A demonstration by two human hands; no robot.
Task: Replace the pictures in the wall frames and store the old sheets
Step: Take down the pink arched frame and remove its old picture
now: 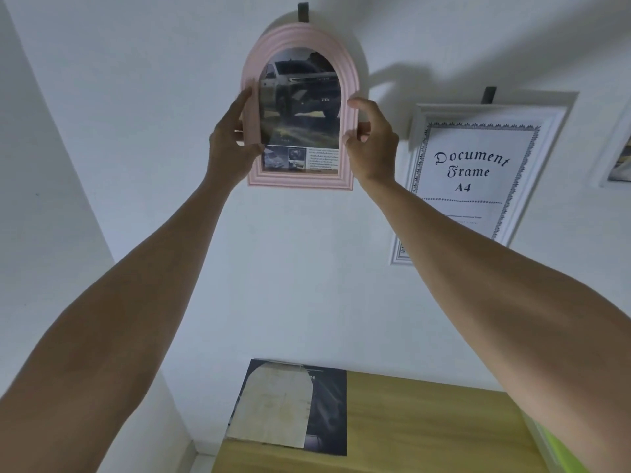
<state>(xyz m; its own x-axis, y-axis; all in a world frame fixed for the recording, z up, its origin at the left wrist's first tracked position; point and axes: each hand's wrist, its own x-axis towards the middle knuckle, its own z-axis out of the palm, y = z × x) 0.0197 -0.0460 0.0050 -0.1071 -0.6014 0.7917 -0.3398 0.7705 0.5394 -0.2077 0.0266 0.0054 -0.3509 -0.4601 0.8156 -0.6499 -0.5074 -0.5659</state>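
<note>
pink arched frame sits up on the white wall, under a dark hook, with a picture of a dark pickup truck showing through its arch and small print along the bottom. both arms are stretched up to it. the left hand grips the frame's left edge, fingers reaching up along the rim and thumb curled onto the front near the lower corner. the right hand holds the right edge, thumb and fingers curled round it. just to the right hangs a white frame on its own hook, its sheet reading "document frame a4", and the edge of another frame shows at the far right. down below, a wooden tabletop stands against the wall; on it lies a dark printed sheet with a pale arch-shaped backing piece resting on top of its left part. something bright green peeks in at the table's right edge; i cannot tell what it is.
</note>
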